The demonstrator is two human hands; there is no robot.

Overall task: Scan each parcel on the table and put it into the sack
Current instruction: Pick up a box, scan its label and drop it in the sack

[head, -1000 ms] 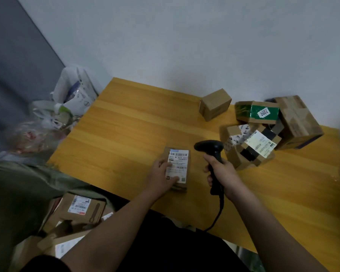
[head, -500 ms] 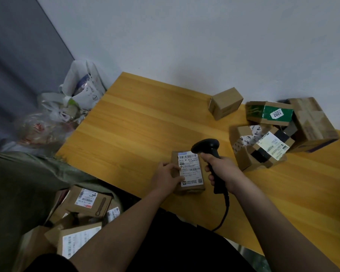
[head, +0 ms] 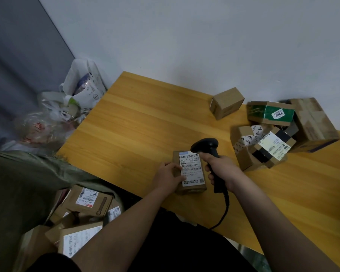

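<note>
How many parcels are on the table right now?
5: labelled parcel under left hand; plain box, green-taped box, big box, black-taped box far right. Others possibly hidden.

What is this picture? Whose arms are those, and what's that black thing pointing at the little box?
The camera sits on a person's head, looking down, so those arms belong to whoever wears it. The right hand grips a black barcode scanner with a curly cable. Its head hangs over the white label of a small brown parcel lying on the wooden table. The left hand holds that parcel by its side. Further back on the table wait more boxes: a plain small one, one with green tape, and a pile beside it. Down on the left, an open green sack already has parcels inside.
</note>
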